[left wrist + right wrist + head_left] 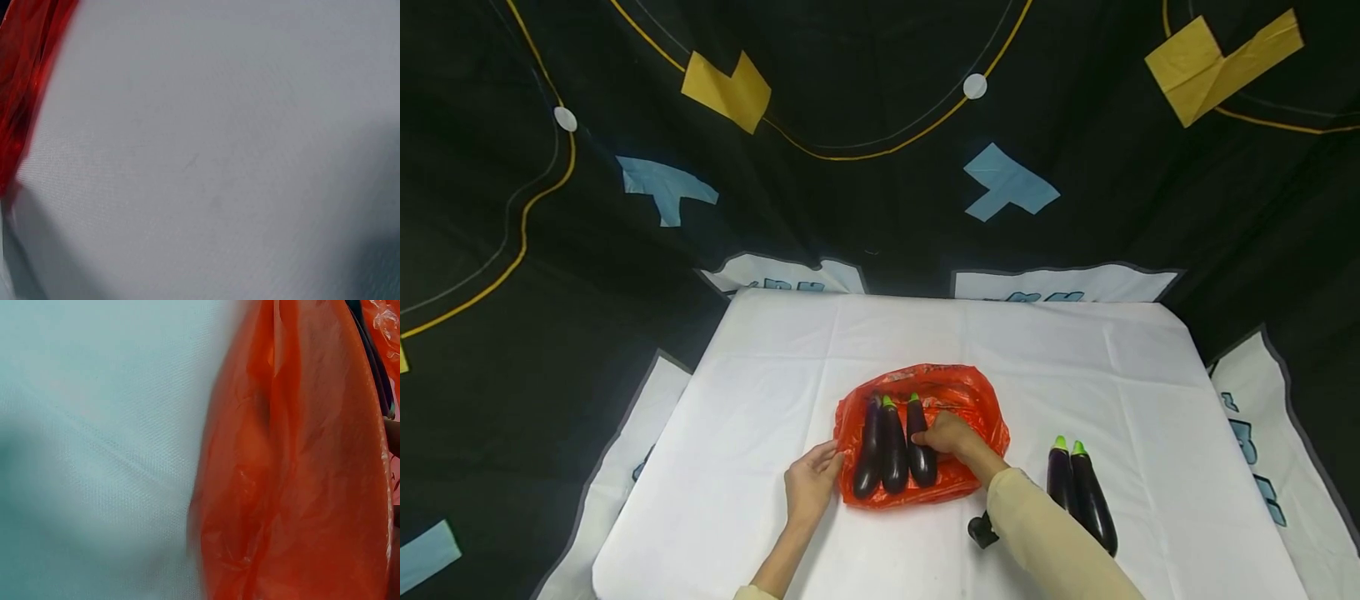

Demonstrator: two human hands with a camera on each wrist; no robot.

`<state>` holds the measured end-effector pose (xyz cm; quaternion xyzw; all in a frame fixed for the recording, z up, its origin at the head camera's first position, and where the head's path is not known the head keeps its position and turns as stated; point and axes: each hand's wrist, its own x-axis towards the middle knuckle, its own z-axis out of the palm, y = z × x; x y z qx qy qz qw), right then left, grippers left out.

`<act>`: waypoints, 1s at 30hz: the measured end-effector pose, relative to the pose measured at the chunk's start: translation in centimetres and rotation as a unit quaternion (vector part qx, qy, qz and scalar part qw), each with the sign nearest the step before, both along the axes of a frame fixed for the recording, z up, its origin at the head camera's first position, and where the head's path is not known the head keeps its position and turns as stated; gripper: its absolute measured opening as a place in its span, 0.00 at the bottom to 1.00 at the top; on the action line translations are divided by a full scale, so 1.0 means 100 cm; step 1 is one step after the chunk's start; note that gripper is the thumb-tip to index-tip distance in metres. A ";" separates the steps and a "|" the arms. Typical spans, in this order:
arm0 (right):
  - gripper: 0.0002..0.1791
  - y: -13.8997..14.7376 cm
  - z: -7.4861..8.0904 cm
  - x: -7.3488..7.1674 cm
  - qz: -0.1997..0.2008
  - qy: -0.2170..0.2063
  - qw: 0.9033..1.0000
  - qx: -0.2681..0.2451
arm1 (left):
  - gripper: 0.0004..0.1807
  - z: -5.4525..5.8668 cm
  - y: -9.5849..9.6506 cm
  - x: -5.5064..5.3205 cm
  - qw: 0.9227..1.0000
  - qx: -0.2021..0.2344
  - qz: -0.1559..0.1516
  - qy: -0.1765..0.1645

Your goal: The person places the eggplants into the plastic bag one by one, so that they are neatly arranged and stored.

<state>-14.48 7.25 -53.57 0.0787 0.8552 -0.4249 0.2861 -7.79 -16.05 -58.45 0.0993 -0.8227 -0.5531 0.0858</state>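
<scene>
A red plastic bag (pixel 966 387) lies spread open on the white table, its rim standing around three dark eggplants. My left hand (pixel 811 483) pinches the bag's left edge between thumb and fingers. Inside the bag, my right hand (pixel 951 435) grips the rightmost eggplant (pixel 921 467), its fingers around the middle. Beside it lie the middle eggplant (pixel 893 450) and the left eggplant (pixel 868 450), green stem ends pointing away from me. The left wrist view catches only a strip of the bag (pixel 28 81); in the right wrist view the bag's side (pixel 325 462) hides most of the right hand.
Two more eggplants (pixel 1093 500) lie side by side on the table to the right, partly behind my right sleeve (pixel 1052 533). A small black device (pixel 982 531) shows beneath the right forearm. Dark patterned cloth (pixel 865 217) hangs behind the white-covered table (pixel 760 375).
</scene>
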 end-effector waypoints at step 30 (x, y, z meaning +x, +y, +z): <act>0.14 -0.003 -0.003 -0.004 -0.020 -0.020 0.999 0.015 | 0.11 -0.002 -0.002 0.001 1.000 -0.003 -0.004 -0.005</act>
